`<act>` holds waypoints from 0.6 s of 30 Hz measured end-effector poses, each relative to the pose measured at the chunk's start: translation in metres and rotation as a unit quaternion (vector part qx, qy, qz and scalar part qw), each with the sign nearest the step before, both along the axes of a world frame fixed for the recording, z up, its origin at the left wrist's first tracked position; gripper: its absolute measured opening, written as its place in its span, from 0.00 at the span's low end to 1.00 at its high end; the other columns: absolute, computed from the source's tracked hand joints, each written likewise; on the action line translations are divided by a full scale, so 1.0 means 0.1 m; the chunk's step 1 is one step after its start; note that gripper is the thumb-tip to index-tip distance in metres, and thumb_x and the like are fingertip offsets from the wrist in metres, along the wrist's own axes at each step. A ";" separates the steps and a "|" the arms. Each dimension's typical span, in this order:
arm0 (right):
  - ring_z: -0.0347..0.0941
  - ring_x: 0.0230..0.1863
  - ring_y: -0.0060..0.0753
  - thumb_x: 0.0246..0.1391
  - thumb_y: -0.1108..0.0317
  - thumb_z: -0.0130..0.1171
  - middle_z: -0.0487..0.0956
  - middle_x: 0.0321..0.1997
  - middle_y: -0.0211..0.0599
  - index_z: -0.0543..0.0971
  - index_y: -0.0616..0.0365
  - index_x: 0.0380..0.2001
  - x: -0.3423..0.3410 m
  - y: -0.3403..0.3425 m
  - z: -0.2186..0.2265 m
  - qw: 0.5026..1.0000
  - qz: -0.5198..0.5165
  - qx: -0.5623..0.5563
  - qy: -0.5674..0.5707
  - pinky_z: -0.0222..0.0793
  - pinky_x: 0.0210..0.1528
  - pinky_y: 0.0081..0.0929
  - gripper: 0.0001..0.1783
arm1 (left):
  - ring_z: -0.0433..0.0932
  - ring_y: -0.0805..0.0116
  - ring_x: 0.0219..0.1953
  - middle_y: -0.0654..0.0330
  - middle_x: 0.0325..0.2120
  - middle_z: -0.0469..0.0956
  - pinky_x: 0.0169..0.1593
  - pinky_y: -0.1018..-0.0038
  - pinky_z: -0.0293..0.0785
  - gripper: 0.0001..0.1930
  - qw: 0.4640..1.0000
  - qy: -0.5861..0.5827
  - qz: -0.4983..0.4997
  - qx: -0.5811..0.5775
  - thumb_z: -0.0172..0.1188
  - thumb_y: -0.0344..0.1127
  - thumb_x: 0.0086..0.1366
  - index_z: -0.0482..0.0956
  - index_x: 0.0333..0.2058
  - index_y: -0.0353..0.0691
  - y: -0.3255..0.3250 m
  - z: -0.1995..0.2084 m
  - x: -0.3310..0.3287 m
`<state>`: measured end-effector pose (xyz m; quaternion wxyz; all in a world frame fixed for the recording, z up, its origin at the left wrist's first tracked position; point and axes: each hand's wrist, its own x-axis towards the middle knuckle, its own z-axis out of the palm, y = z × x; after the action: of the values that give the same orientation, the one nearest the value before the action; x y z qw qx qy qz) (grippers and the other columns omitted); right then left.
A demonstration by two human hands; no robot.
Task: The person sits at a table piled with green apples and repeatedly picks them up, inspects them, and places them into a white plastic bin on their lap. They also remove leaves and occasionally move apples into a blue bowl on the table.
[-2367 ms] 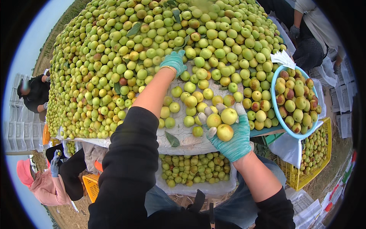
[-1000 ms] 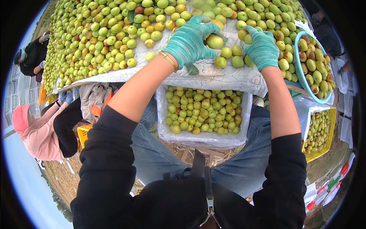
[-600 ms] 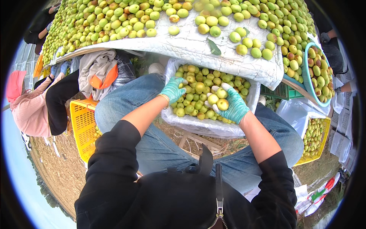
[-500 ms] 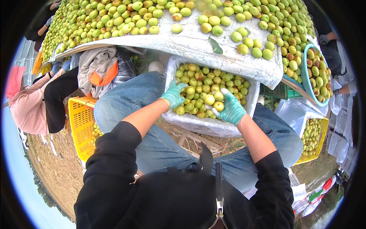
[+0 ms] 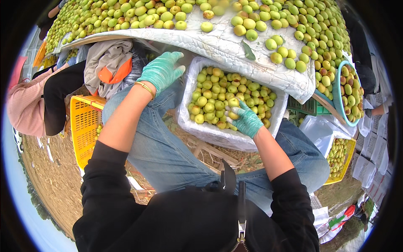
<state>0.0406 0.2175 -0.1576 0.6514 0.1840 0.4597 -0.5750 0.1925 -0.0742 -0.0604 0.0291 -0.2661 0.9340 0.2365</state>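
My left hand (image 5: 163, 71), in a green glove with pale fingertips, is raised above my left knee, just left of the lined crate. Its fingers are stretched out and hold nothing. Between my knees stands the white crate (image 5: 183, 114), lined with clear plastic and heaped with round green jujube-like fruits (image 5: 210, 94), some blushed brown. My right hand (image 5: 247, 121), gloved the same way, is at the crate's near right part. Its fingers and thumb are curled about a green fruit (image 5: 233, 114) at the top of the heap; the fingers partly cover it.
Ahead, a sorting table with a white quilted cover (image 5: 201, 42) bears many loose fruits. A blue basin (image 5: 339, 90) of browner fruits stands right. Yellow crates (image 5: 86, 134) flank my legs. A grey jacket (image 5: 107, 63) lies left, near a person in pink (image 5: 27, 103).
My left hand has left the fruit in the crate and moved up and left, fingers opening out. My right hand has shifted slightly left and down over the heap. The view has turned a little.
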 end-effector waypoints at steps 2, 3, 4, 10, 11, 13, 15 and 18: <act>0.73 0.50 0.39 0.56 0.73 0.57 0.70 0.53 0.42 0.61 0.56 0.61 0.05 -0.19 -0.01 0.997 0.022 -0.011 0.068 0.76 0.51 0.33 0.30 | 0.75 0.51 0.48 0.46 0.46 0.75 0.52 0.63 0.71 0.24 0.998 0.019 0.020 -0.049 0.58 0.45 0.61 0.72 0.52 0.39 -0.22 0.03 -0.13; 0.73 0.51 0.39 0.56 0.73 0.57 0.70 0.52 0.43 0.61 0.58 0.61 0.07 -0.27 -0.01 0.994 0.028 -0.017 0.101 0.76 0.51 0.30 0.29 | 0.75 0.51 0.48 0.46 0.46 0.75 0.52 0.63 0.71 0.23 0.997 0.035 0.037 -0.060 0.58 0.44 0.61 0.73 0.52 0.38 -0.30 0.02 -0.20; 0.76 0.47 0.36 0.56 0.72 0.58 0.72 0.49 0.41 0.63 0.62 0.59 0.10 -0.32 0.00 0.982 0.096 0.007 0.165 0.78 0.47 0.26 0.28 | 0.76 0.51 0.47 0.47 0.45 0.76 0.51 0.63 0.71 0.23 0.996 0.054 0.053 -0.039 0.58 0.45 0.61 0.73 0.51 0.38 -0.36 0.02 -0.26; 0.79 0.33 0.26 0.58 0.56 0.58 0.78 0.43 0.40 0.67 0.64 0.57 0.07 -0.49 -0.05 0.926 0.243 0.019 0.289 0.78 0.31 0.19 0.30 | 0.76 0.54 0.46 0.52 0.43 0.78 0.50 0.62 0.72 0.20 0.990 0.125 0.034 -0.063 0.56 0.48 0.62 0.76 0.49 0.46 -0.44 -0.03 -0.49; 0.79 0.32 0.25 0.59 0.53 0.56 0.78 0.43 0.39 0.68 0.64 0.57 0.03 -0.54 -0.10 0.922 0.244 -0.030 0.300 0.77 0.29 0.19 0.30 | 0.77 0.54 0.46 0.52 0.43 0.78 0.50 0.62 0.72 0.20 0.990 0.117 0.041 -0.064 0.56 0.48 0.62 0.76 0.49 0.46 -0.45 -0.02 -0.52; 0.79 0.37 0.31 0.60 0.49 0.52 0.80 0.42 0.42 0.74 0.60 0.52 -0.13 -0.69 -0.26 0.817 0.267 0.072 0.506 0.76 0.37 0.27 0.27 | 0.77 0.55 0.46 0.52 0.43 0.78 0.50 0.62 0.72 0.19 0.987 0.141 0.038 -0.066 0.56 0.49 0.62 0.77 0.48 0.48 -0.47 0.02 -0.60; 0.75 0.45 0.47 0.58 0.60 0.52 0.77 0.48 0.47 0.75 0.55 0.49 -0.38 -0.81 -0.46 0.537 0.358 0.108 0.756 0.72 0.48 0.38 0.18 | 0.78 0.55 0.43 0.52 0.41 0.78 0.47 0.61 0.74 0.19 0.984 0.144 0.047 -0.096 0.56 0.50 0.62 0.77 0.46 0.46 -0.48 0.07 -0.68; 0.68 0.56 0.46 0.60 0.61 0.47 0.68 0.60 0.42 0.72 0.52 0.53 -0.64 -0.93 -0.81 0.371 0.554 0.093 0.740 0.65 0.57 0.40 0.19 | 0.80 0.54 0.39 0.51 0.36 0.80 0.42 0.60 0.76 0.18 0.986 0.114 0.054 -0.111 0.55 0.47 0.62 0.78 0.45 0.43 -0.47 0.14 -0.77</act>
<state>-0.0230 0.1247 -0.2391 0.2027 -0.5510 0.8077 0.0543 0.1160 -0.1215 -0.0462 -0.1199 -0.2894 0.9359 0.1610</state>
